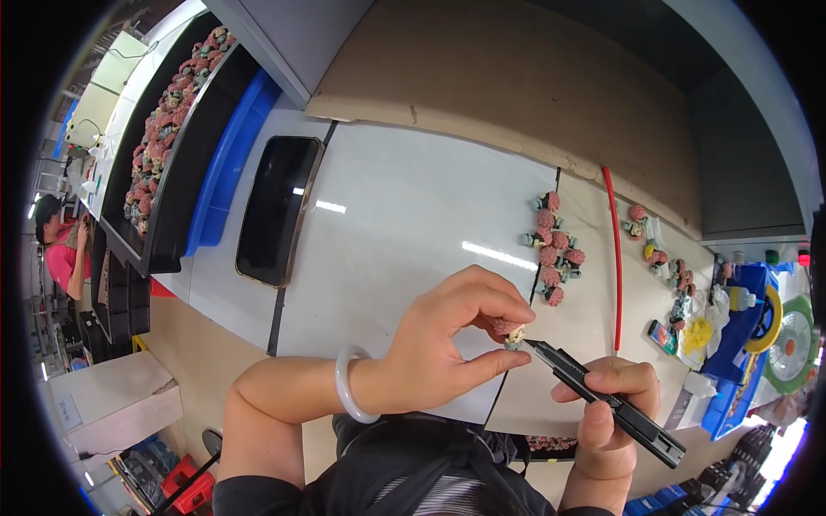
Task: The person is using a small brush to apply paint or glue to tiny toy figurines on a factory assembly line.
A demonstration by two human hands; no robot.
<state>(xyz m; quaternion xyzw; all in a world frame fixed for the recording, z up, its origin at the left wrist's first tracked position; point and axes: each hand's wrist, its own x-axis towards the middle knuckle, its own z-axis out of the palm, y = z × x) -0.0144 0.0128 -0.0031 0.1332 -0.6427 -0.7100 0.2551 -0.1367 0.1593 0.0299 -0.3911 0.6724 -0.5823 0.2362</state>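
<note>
Between the thumb and fingers of my left hand (447,340) is a small figurine (514,334) with a pink textured top and a pale lower part. A white bangle (348,384) rings that wrist. My right hand (615,404) grips a black utility knife (594,391), its tip pointing left, close beside the figurine; whether the two touch I cannot tell. Beyond my hands, a cluster of similar pink figurines (551,245) lies on the white tabletop (404,224).
A phone (280,211) lies at the left, beside a blue tray (225,163) and a black bin (163,232) heaped with figurines. Rightward are a red rod (615,258), more figurines (680,284), a blue basket (731,370) and a green fan (790,344). A person (67,249) sits far left.
</note>
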